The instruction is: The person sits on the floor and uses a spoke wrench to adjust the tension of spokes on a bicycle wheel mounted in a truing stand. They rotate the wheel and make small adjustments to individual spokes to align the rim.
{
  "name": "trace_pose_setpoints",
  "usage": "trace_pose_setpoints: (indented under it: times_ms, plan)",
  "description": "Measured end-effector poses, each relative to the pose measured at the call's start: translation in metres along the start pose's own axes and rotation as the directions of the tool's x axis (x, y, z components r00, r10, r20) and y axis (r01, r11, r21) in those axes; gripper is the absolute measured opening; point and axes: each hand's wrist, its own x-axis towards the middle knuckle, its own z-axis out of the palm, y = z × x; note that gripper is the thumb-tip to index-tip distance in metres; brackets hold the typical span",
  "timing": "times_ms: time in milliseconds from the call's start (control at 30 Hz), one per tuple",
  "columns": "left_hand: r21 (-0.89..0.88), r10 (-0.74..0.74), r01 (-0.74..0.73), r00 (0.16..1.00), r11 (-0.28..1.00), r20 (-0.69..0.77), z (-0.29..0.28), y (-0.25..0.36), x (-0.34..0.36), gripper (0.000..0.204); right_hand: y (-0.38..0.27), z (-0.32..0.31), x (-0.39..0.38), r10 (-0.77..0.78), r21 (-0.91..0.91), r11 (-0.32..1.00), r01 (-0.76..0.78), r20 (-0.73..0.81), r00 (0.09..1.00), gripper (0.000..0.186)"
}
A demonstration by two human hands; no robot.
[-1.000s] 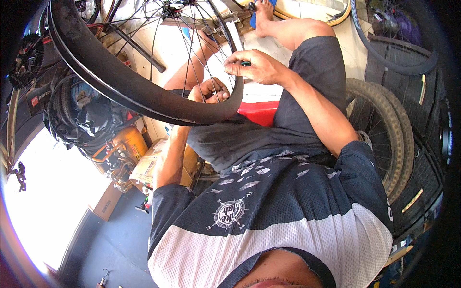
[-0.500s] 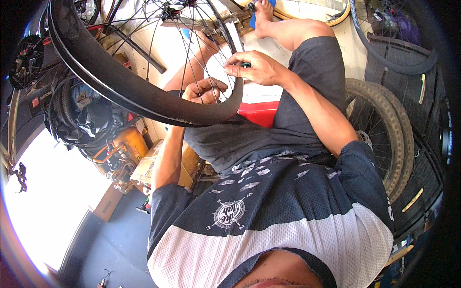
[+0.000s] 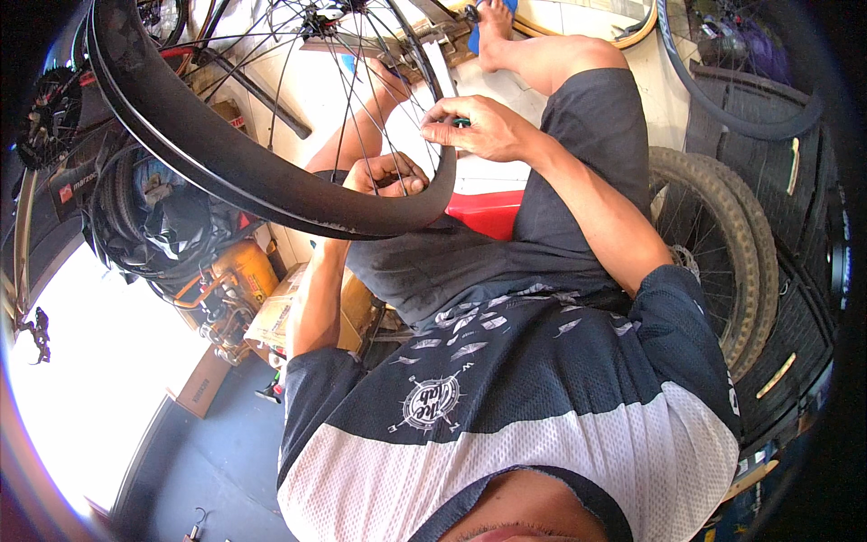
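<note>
A bicycle wheel with a deep black rim (image 3: 226, 167) and thin dark spokes stands tilted in front of me, filling the upper left. My left hand (image 3: 388, 173) reaches in behind the rim's near edge. Its fingers are curled and closed on a spoke close to the rim. On the wheel's right side, my right hand (image 3: 483, 128) has thumb and fingertips pinched together beside a spoke. A small green tool (image 3: 462, 122) shows under its fingers, mostly hidden, so its exact kind is unclear. The wheel's hub (image 3: 314, 23) sits at the top.
Between my legs is a red seat (image 3: 488, 213). Knobby tyres (image 3: 722, 253) stand to my right, and a tan-walled wheel (image 3: 623, 41) lies at the far side. Leftward are a yellow machine (image 3: 244, 275), a cardboard box (image 3: 278, 309) and a bundle of black tyres (image 3: 126, 217).
The left fingers have shifted slightly at the spoke near the rim. The right hand and the wheel have hardly moved.
</note>
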Motion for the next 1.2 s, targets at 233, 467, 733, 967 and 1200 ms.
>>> trace_pose_setpoints:
  times_ms: [233, 467, 733, 967, 1200]
  plan:
    - [0.182, -0.136, 0.161, 0.981, 0.97, -0.141, 0.006, 0.004, 0.004, 0.023, -0.003, 0.002, -0.002, 0.009, -0.089, 0.996, -0.011, -0.023, 1.0, 0.042]
    - [0.319, -0.142, 0.205, 0.967, 0.925, -0.209, 0.022, 0.019, 0.019, 0.027, -0.001, 0.001, -0.002, -0.026, -0.168, 0.986, 0.018, -0.045, 0.999, 0.043]
    - [0.26, -0.224, 0.3, 0.933, 0.918, -0.283, 0.016, 0.002, 0.016, 0.039, -0.002, 0.002, -0.002, -0.029, -0.166, 0.986, 0.02, -0.051, 0.998, 0.043]
    - [-0.011, -0.171, 0.177, 0.928, 0.984, -0.332, 0.008, -0.016, 0.01, 0.036, 0.005, 0.003, -0.002, -0.021, -0.206, 0.979, 0.007, -0.067, 0.998, 0.042]
    - [0.117, -0.138, 0.165, 0.968, 0.979, -0.207, 0.009, -0.019, 0.01, 0.023, 0.0, 0.002, -0.002, -0.01, -0.201, 0.98, -0.003, -0.06, 0.998, 0.042]
